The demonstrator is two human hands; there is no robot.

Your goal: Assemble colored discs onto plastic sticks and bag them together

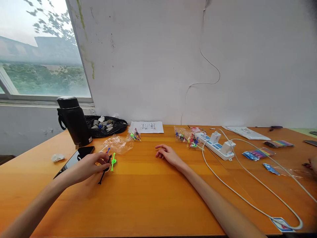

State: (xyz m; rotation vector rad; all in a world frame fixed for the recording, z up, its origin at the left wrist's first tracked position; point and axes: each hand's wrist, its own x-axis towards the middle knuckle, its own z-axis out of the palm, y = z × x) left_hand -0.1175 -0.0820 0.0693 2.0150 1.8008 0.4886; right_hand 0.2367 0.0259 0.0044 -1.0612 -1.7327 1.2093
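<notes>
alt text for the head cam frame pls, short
A person's left hand pinches small black and green plastic sticks over an orange wooden table, while the right hand rests flat and empty. A black flask, a phone and a white power strip lie nearby.

print on paper sheet (pixel 147 127) unreadable

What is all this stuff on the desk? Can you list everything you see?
table: one, orange wood, fills the foreground
flask: one, black, back left
phone: one, black, beside the flask
black bag: one, behind the flask, against the wall
plastic sticks: green, black, blue, at the left hand
clear bags: several, mid-table, some holding sticks
power strip: one, white, right of centre
papers: two, white, by the wall
left hand: pinching sticks
right hand: resting flat, empty
</notes>
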